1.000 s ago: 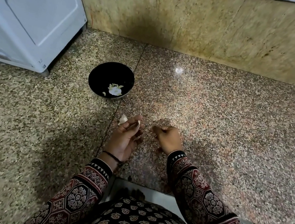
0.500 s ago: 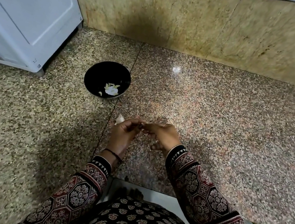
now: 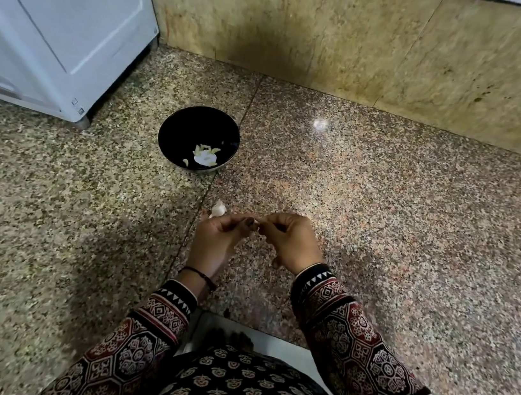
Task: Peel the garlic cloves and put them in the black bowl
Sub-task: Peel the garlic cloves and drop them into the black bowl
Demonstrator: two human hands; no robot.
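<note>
Two patterned sleeves, left [image 3: 147,325] and right [image 3: 350,337], reach over the near edge of the granite tabletop [image 3: 384,214]; one black thread band [image 3: 199,274] sits on the left wrist. Two hands, left hand [image 3: 216,241] and right hand [image 3: 289,245], meet above the tabletop with fingers curled and fingertips touching. Between them they pinch one small garlic clove [image 3: 257,228], mostly hidden, so how much skin remains cannot be told. One white garlic piece [image 3: 218,209] shows just beyond the left hand; whether that hand holds it or it lies on the tabletop cannot be told. Step in hand, by judgement: stripping skin from the pinched clove. To do it well, the left hand should hold the clove firmly while the right thumbnail catches the skin at one end and draws it off in strips. The work is best kept low over the tabletop so a slipped clove falls near. The clove should go to the bowl only when wholly bare. One black bowl [image 3: 178,132] stands farther off, to the left and apart from the hands. It holds one larger white piece [image 3: 204,157] and a few small pale pieces, too small to count exactly. One white appliance [image 3: 60,18] stands at the far left on the tabletop. One beige stone wall [image 3: 342,34] closes the back.
</note>
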